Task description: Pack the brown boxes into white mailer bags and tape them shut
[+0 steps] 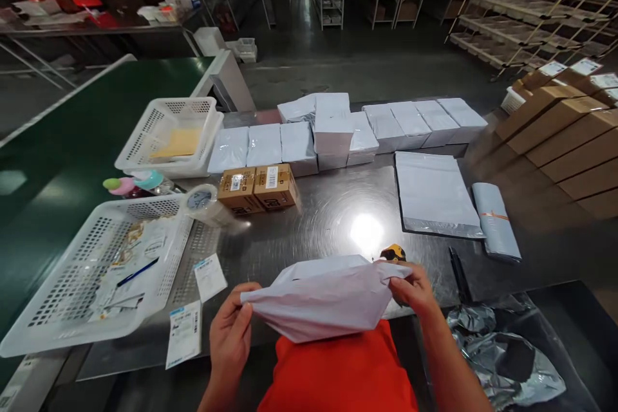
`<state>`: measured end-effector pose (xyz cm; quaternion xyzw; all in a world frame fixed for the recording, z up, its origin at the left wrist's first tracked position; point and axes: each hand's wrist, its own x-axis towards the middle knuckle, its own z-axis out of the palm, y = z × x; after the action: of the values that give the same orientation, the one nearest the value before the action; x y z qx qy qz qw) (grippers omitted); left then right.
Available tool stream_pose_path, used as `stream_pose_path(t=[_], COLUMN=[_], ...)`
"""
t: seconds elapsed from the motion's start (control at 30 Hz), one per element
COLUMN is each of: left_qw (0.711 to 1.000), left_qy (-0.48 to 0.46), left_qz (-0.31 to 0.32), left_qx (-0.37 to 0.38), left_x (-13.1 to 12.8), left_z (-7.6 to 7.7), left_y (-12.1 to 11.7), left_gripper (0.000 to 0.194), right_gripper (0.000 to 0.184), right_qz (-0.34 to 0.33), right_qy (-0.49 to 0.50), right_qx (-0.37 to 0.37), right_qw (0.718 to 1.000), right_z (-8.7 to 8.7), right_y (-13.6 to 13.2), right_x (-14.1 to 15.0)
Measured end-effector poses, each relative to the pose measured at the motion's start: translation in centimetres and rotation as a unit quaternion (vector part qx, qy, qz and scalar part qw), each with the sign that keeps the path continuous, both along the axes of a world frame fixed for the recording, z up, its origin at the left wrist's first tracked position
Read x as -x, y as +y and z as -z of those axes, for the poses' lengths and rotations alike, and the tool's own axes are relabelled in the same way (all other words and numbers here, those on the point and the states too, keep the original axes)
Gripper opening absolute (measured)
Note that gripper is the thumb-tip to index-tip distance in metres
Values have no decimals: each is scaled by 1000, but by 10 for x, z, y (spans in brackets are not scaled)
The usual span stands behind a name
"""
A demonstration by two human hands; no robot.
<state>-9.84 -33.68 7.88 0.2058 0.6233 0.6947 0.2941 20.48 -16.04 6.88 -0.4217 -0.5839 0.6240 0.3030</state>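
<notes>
I hold a white poly mailer bag (323, 299) in front of my chest, over the near edge of the steel table (333, 212). My left hand (232, 331) pinches its left corner, fingers closed on the plastic. My right hand (415, 293) grips its right end, also closed. A small yellow and black object (393, 252) sits just behind my right hand; I cannot make out what it is. The bag looks puffed and partly folded.
Two brown cartons (255, 188) and a tape roll (200, 199) sit mid-left. White baskets (72, 283) (168, 135) stand left, with labels (183, 331) beside them. Flat mailers (434, 196), a rolled one (496, 222) and wrapped stacks (338, 129) lie behind. Cardboard boxes (564, 135) are right.
</notes>
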Motion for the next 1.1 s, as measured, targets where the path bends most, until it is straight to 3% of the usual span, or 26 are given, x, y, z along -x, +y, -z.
stream_pose_path(t=[0.17, 0.27, 0.4, 0.67, 0.8, 0.93, 1.1], left_qw=[999, 998, 989, 962, 942, 904, 887], left_qy=[4, 29, 128, 247, 301, 385, 420], left_qz=[42, 43, 6, -35, -96, -157, -132], left_qx=[13, 38, 67, 111, 118, 103, 141], left_x=[2, 3, -1, -7, -10, -11, -6], left_z=[3, 8, 13, 3, 11, 22, 21], left_y=[-2, -2, -1, 8, 9, 8, 16], left_gripper=[30, 36, 35, 34, 30, 27, 27], right_gripper=[43, 40, 34, 32, 39, 43, 51], right_qz=[-50, -52, -33, 24, 81, 158, 201], right_qy=[-23, -17, 9, -22, -39, -68, -74], right_qx=[-97, -121, -153, -135, -129, -98, -56], right_qw=[994, 991, 988, 990, 988, 980, 975], right_z=[-20, -18, -9, -7, -4, 4, 10], right_y=[1, 2, -1, -9, -14, -21, -20], right_x=[-1, -2, -3, 3, 12, 21, 32])
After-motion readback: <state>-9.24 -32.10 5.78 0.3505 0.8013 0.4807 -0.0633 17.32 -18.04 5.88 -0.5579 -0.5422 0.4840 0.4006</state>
